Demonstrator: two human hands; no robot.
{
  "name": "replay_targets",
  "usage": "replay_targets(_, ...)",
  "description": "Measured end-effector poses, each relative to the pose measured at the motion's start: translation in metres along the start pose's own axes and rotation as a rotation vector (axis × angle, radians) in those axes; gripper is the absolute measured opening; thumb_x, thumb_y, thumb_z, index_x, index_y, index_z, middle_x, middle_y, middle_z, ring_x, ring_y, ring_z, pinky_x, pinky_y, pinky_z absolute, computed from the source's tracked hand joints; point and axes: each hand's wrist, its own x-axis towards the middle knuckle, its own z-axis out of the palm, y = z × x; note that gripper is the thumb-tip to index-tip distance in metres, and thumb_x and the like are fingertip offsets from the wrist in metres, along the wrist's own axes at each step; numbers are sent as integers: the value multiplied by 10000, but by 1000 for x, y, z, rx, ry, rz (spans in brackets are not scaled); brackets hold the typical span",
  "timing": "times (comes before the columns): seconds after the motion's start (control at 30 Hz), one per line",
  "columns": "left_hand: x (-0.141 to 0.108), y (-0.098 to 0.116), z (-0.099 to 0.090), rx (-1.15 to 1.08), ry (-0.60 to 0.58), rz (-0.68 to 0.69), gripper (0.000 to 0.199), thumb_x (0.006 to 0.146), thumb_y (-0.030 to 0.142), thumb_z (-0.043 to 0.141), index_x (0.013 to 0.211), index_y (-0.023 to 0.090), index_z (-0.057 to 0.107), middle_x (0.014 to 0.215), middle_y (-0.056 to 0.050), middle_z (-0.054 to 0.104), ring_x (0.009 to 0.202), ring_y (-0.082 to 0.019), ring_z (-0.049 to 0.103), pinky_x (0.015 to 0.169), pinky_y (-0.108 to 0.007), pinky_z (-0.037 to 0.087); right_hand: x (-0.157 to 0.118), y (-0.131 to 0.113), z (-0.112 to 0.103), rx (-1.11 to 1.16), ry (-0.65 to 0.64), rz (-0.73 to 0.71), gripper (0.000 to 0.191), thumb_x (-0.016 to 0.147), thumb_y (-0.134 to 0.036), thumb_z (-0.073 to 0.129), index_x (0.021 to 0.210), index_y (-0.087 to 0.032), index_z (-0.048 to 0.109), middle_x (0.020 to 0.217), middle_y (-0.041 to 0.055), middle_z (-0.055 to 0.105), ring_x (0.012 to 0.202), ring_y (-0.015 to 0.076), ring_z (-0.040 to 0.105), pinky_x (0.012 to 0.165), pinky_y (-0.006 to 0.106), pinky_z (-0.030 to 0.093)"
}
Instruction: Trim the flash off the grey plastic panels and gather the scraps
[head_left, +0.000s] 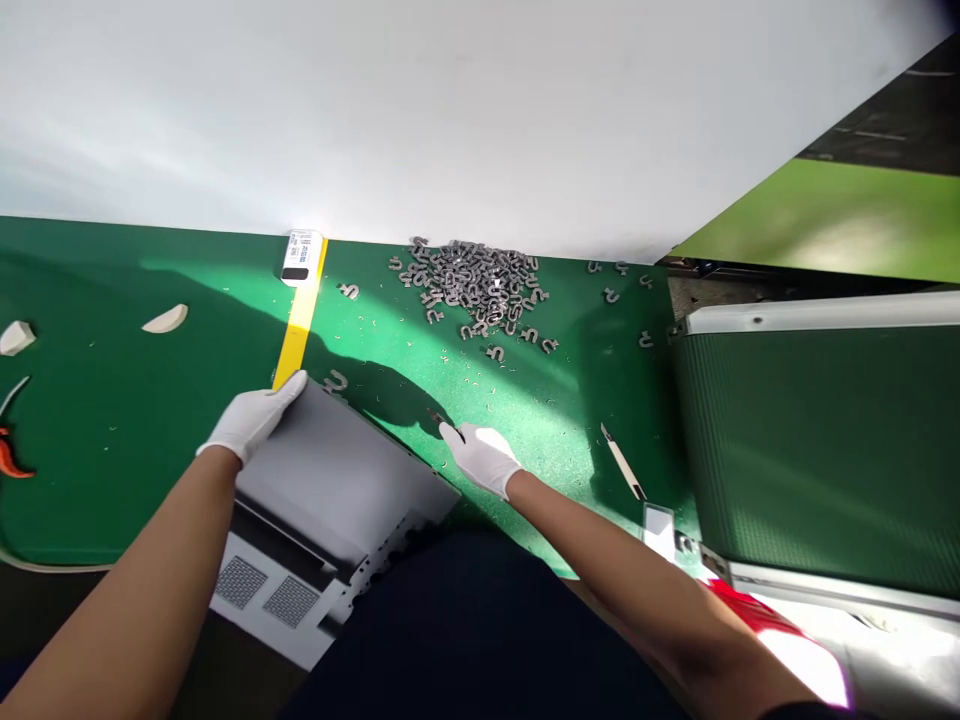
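Head cam view: nearest, left of center, is a grey panel (330,465), lying at an angle, with two vented patches (291,601) toward its near end. Off to the near right there's a small clear box (659,530). Right hand (484,455), gloved in white, has its fingers closed around a small thin tool (436,417), just right of the panel over the green tabletop (525,400). Craft-type knife (621,462) lies further right, then a ribbed green belt (810,450). Left hand (251,420), also gloved, is gripping the panel's far left corner, fingers mostly hidden. Something orange-handled (11,458) sits at far left of the table. Beyond the hands: yellow strip (295,340), two whitish pieces (166,320) to its left, a big heap of U-shaped clips (480,285) to its right, a labelled white item (301,257) at its far end, then a big white surface (375,120).
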Motion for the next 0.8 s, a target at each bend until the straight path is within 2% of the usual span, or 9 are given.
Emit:
replay_targets(0.07,-15,26,6,38,-69,47,793,870,886,404,857,170,744,902,-93,736,797,-252,631,719,-321,452,-11,-3,4,29,36,-5,639,1114,-613,202,973,-222,687,923,71,765,784,200,682,656,296,427)
replay_targets(0.17,-30,59,20,153,-120,186,603,933,721,435,812,189,690,943,-123,738,870,-284,644,725,-330,429,-20,-7,14,53,91,-12,591,1108,-618,270,957,-229,688,929,63,767,815,206,686,681,303,415)
replay_targets(0.23,-34,75,30,183,-129,228,445,920,610,502,851,207,678,1015,-130,750,931,-306,664,737,-333,420,-20,-9,21,60,136,-8,564,1106,-611,295,989,-224,687,956,72,769,844,217,696,709,312,418)
replay_targets(0.3,-38,85,38,179,-123,248,403,911,597,513,826,227,648,1003,-135,749,947,-328,681,722,-339,405,-17,-11,25,65,174,-4,549,1107,-603,303,1017,-218,683,974,81,769,866,226,706,734,320,426)
replay_targets(0.4,-44,93,41,184,-106,307,449,935,626,465,711,247,552,907,-131,719,964,-353,691,718,-345,388,-11,-15,27,72,214,-2,539,1110,-594,307,1043,-211,680,996,91,767,899,234,715,765,326,440)
replay_targets(0.5,-49,95,39,187,-93,305,467,940,627,467,665,251,481,845,-114,689,935,-347,687,714,-344,382,-7,-20,24,37,275,-27,532,1109,-593,320,1059,-207,683,1009,94,762,904,239,721,773,330,452)
replay_targets(0.67,-52,95,37,176,-107,243,432,946,595,466,690,250,506,839,-96,698,815,-300,654,682,-344,386,-4,-21,19,-49,322,-67,537,1105,-599,328,1045,-209,692,975,83,757,864,242,727,741,335,464)
replay_targets(0.8,-53,94,38,178,-97,240,373,934,561,496,744,245,555,897,-98,717,847,-298,658,696,-340,397,-6,-22,21,-67,333,-48,536,1106,-600,336,1012,-207,689,961,78,758,865,237,728,745,331,472)
